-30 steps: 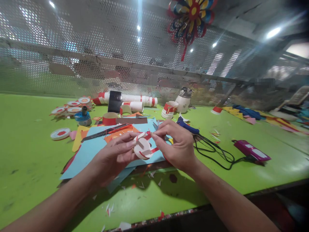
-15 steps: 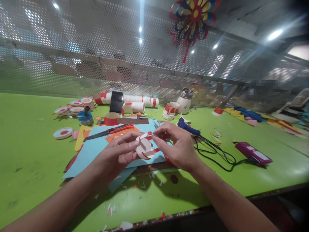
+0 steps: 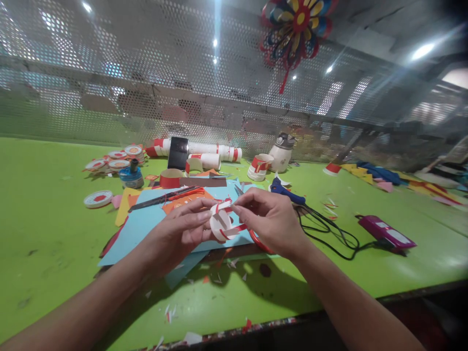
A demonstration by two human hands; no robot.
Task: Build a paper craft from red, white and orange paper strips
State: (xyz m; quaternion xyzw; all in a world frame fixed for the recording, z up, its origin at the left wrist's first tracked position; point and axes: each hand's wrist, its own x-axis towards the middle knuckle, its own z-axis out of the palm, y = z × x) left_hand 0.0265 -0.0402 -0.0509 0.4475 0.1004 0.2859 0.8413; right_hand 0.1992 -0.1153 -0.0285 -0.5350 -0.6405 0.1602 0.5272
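Near the middle of the view, my left hand [image 3: 186,224] grips a small white paper piece [image 3: 220,223] with red strips by its left side. The thumb and fingers of my right hand [image 3: 270,219] pinch the strip at its upper right, close to a small red part. Both hands are above light blue sheets [image 3: 148,234] on the green table [image 3: 51,253]. Black-and-red scissors [image 3: 166,198] lie behind my left hand on orange paper. Red scissor handles [image 3: 260,242] show partly under my right hand.
A blue glue gun [image 3: 287,191] lies behind my right hand, its black cable running to a purple power box [image 3: 385,231]. Farther back are a blue bottle [image 3: 130,177], a phone [image 3: 178,153], white paper tubes [image 3: 211,161] and a white jar [image 3: 281,156]. Paper scraps litter the front.
The white piece has turned slightly between my hands, and its red strips show more. My fingers keep their hold. The whole view has shifted a little.
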